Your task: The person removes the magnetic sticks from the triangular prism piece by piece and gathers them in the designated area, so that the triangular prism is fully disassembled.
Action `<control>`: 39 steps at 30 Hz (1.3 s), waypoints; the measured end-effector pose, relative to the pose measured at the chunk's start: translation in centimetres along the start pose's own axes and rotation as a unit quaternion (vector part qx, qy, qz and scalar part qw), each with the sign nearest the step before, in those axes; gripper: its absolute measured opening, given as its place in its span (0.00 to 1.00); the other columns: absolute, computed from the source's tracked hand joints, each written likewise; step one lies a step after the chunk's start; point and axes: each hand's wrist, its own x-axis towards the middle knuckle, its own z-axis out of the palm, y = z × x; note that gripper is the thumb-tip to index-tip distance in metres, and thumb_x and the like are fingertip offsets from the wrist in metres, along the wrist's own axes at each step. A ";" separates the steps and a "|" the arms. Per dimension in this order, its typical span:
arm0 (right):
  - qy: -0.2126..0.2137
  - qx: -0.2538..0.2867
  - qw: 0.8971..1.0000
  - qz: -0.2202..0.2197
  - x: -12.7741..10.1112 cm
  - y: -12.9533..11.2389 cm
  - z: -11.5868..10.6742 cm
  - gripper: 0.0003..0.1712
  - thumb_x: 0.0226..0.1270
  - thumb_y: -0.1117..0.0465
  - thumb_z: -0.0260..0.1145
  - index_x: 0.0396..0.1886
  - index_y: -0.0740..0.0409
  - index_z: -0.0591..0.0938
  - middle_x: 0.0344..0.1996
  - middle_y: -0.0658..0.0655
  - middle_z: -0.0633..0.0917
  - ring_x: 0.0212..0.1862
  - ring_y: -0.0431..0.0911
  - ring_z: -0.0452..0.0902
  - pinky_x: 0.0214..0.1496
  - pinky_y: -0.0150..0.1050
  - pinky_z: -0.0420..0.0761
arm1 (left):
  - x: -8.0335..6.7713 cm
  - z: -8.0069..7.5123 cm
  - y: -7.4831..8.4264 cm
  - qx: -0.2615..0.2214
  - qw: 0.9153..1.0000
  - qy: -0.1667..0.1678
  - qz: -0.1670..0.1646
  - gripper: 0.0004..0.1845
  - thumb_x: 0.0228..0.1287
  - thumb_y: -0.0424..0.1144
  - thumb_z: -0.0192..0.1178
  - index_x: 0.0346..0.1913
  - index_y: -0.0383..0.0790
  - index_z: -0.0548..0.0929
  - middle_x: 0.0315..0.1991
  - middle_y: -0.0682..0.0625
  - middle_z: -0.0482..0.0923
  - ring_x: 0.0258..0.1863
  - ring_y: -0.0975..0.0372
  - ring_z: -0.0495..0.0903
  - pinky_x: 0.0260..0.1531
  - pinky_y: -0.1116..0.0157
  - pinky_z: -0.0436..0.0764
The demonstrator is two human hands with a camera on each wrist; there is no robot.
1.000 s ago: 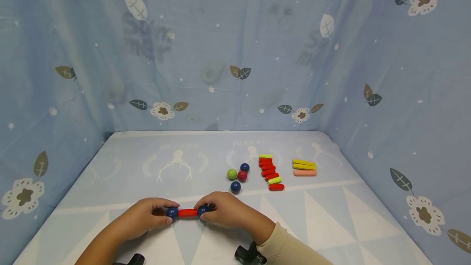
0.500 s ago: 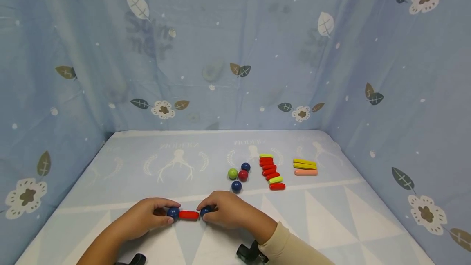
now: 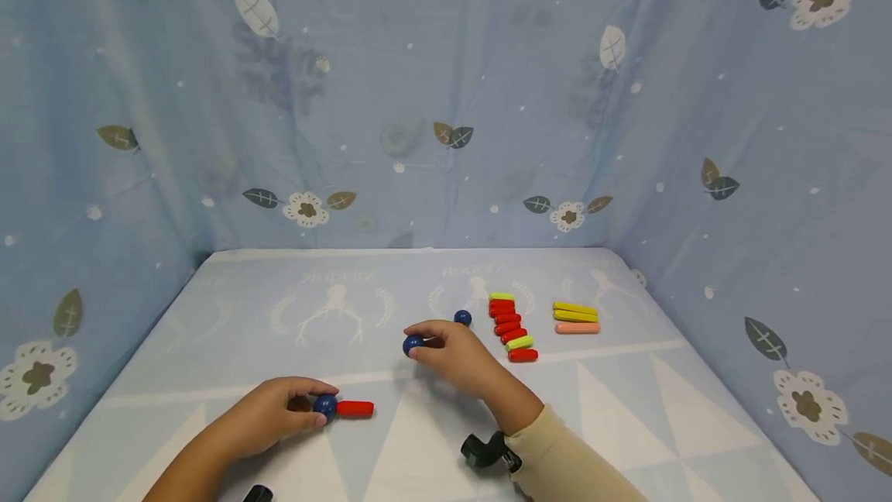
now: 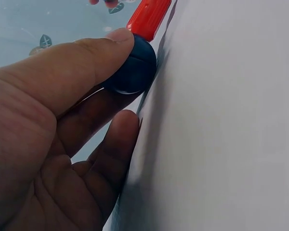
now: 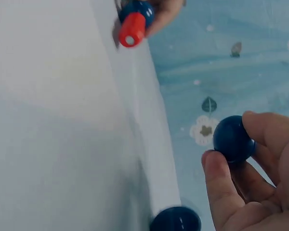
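My left hand (image 3: 279, 415) pinches a dark blue ball (image 3: 324, 407) low over the front left of the table. From that ball's right side a short red rod (image 3: 355, 409) sticks out, its end touching the ball; in the right wrist view the rod's free end (image 5: 130, 39) has a pale round spot. My right hand (image 3: 456, 359) holds another blue ball (image 5: 233, 139) between thumb and fingertips, apart from the rod and farther back. Behind this hand lies a blue ball (image 3: 463, 318). The green ball, the red ball and one more blue ball are hidden in the head view.
Right of the balls runs a column of short red rods (image 3: 508, 318) and lime rods (image 3: 519, 342). Farther right lie two yellow rods (image 3: 575, 316) and a salmon rod (image 3: 577, 328). Patterned blue cloth (image 3: 432, 99) walls the table on three sides.
My right hand has drawn its blue ball off the red rod's right end and carried it back and right, toward the loose balls. The left hand stays nearly still with its ball and rod.
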 end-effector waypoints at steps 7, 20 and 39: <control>0.092 0.004 0.995 0.024 2.1 1.9 -2.6 0.20 0.61 0.48 0.69 0.53 0.29 0.79 0.52 0.43 0.79 0.51 0.43 0.78 0.49 0.41 0.81 | 0.0 -0.1 -0.4 -0.004 1.000 -0.001 0.013 0.22 0.49 0.59 0.69 0.49 0.64 0.82 0.38 0.58 0.79 0.36 0.62 0.75 0.38 0.61 0.74; 0.199 -0.046 0.977 0.056 6.8 5.4 -4.5 0.20 0.62 0.53 0.69 0.54 0.37 0.80 0.50 0.46 0.82 0.53 0.46 0.75 0.58 0.46 0.76 | 0.5 -0.3 -0.8 -0.007 1.000 -0.004 0.011 0.22 0.49 0.59 0.69 0.49 0.64 0.82 0.39 0.58 0.79 0.36 0.62 0.74 0.37 0.63 0.73; 0.105 -0.091 0.988 0.065 7.1 6.1 -4.0 0.19 0.63 0.52 0.68 0.55 0.36 0.80 0.55 0.47 0.80 0.59 0.48 0.73 0.64 0.51 0.70 | 0.5 -0.7 -0.8 -0.021 1.000 -0.013 0.013 0.21 0.50 0.58 0.69 0.49 0.64 0.82 0.40 0.57 0.79 0.38 0.61 0.74 0.38 0.64 0.74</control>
